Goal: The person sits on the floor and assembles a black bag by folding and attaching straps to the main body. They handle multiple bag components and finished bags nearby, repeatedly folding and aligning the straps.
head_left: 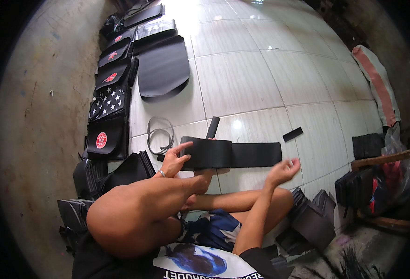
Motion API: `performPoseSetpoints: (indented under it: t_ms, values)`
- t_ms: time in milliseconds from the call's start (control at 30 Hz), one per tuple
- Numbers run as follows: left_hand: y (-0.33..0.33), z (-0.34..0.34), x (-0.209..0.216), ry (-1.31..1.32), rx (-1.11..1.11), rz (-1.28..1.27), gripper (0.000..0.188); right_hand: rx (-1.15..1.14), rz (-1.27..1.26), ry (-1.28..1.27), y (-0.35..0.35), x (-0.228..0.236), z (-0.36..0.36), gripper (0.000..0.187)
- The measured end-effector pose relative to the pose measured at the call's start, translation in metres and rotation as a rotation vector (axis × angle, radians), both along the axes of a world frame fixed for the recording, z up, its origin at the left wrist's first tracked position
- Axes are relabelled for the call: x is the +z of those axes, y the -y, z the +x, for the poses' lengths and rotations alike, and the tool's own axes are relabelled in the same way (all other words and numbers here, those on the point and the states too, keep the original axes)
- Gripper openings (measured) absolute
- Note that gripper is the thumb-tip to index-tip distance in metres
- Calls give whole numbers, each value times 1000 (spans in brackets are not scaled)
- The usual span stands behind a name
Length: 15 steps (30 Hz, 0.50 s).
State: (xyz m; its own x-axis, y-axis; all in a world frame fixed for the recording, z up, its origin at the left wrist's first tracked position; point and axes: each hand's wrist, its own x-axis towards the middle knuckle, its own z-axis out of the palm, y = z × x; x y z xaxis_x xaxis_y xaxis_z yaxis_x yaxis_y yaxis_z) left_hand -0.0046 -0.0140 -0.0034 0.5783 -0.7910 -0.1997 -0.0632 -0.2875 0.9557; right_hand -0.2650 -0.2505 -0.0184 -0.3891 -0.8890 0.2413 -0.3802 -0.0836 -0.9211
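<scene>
Over the tiled floor [242,83], a black leather-like panel [232,155] looks light, bendy, best held by both ends; the left hand [173,161] grips its left end; the right hand [282,173], loosely curled, seemingly empty, hovers near its right.

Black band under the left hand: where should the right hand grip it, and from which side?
Probably the right end of the black band, pinched across its short edge, coming from the person's right. That end looks flat, straight-edged and uncovered; the right hand is beside it, while the left hand is at the opposite end.
</scene>
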Motion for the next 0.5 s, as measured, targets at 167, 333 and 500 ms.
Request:
performPoseSetpoints:
  t_ms: [167, 333, 500]
  values:
    - [12, -11, 19, -290, 162, -10, 86, 926, 171, 43, -84, 31, 99, 28]
    - [13, -5, 18, -344, 204, -6, 72, 932, 145, 99, -125, 4, 107, 29]
    - [11, -2, 36, -448, 153, -97, 56, 1084, -13, -146, -120, 10, 99, 38]
